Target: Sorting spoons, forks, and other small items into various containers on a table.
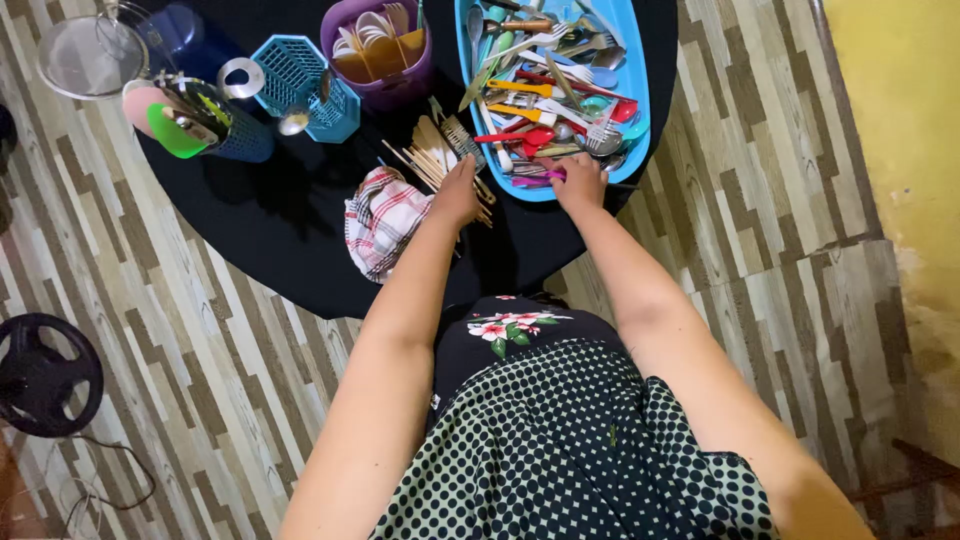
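Black desk (290,230) under me: my left grip (457,192) presses flat, open, on wooden sticks (432,160); my right grip (578,180) pinches a pink utensil (535,178) at the blue tray (640,100) rim.

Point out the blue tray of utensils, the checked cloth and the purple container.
blue tray (640,120): head view, on its bare right rim.
checked cloth (383,220): head view, on the middle of the crumpled fabric.
purple container (400,88): head view, on its front wall below the spoons.
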